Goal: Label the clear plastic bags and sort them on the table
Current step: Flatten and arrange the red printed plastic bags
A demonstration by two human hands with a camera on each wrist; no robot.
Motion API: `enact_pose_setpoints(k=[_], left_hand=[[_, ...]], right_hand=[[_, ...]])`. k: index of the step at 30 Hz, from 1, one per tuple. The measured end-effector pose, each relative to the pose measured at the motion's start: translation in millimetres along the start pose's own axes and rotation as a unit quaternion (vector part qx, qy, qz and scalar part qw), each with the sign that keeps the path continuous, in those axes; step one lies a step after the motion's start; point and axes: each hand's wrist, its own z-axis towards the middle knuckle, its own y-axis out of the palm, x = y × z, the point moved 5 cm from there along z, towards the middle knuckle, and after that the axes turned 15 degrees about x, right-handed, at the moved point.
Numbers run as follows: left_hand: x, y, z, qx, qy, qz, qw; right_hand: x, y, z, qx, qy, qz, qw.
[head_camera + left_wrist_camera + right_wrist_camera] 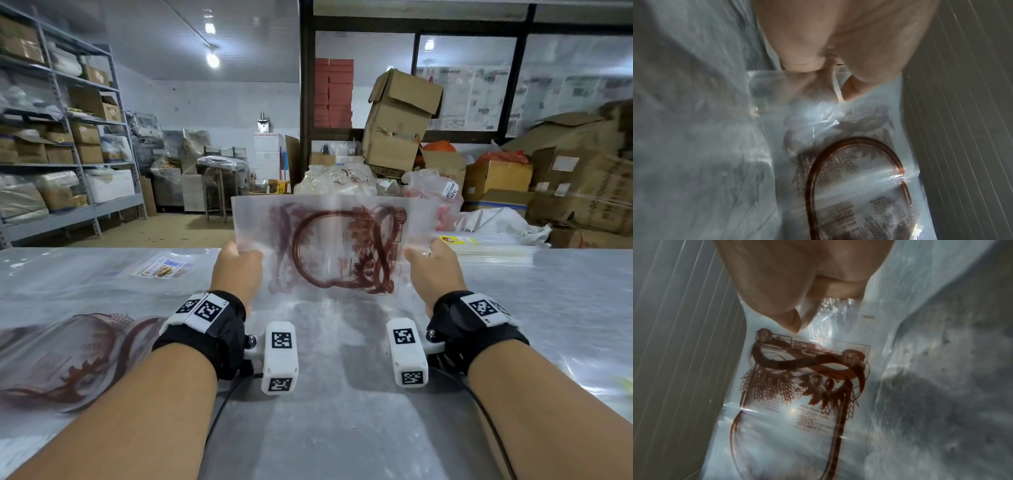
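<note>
Holding a clear printed bag (334, 246) stretched above the table (342, 394), the left hand (236, 270) pinches one side edge, the right hand (433, 270) the other. Another printed bag (65, 363) lies flat at far left.

Wrists: black straps (219, 329) carried white blocks with black square markers.
Cables: black, trailing from each wrist camera (279, 356).

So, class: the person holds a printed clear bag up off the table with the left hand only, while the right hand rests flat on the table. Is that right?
Not quite. Both hands hold the bag: the left hand grips its left edge and the right hand pinches its right edge, off the table. The head view shows it; the right wrist view confirms the pinch.
</note>
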Motion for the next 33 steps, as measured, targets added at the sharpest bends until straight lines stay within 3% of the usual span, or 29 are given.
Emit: enact_pose_setpoints(k=[3, 11, 19, 23, 28, 33], left_hand=[[1, -1, 1, 0.010, 0.013, 0.003, 1.000], [11, 1, -7, 0.011, 0.042, 0.011, 0.999], [67, 1, -22, 0.017, 0.180, 0.090, 0.979], [86, -38, -4, 0.020, 0.192, 0.156, 0.969], [77, -123, 37, -0.023, 0.077, 0.149, 0.985], [64, -219, 63, -0.006, 0.018, 0.244, 0.970]], right_hand=[[-5, -2, -5, 0.007, -0.028, -0.003, 1.000], [1, 0, -1, 0.031, -0.018, -0.020, 0.999], [-6, -4, -8, 0.041, -0.009, -0.035, 0.999], [-12, 9, -26, -0.030, 0.032, -0.012, 0.999], [-31, 48, -73, -0.193, 0.068, -0.012, 0.979], [-60, 99, -128, -0.313, 0.061, -0.017, 0.948]])
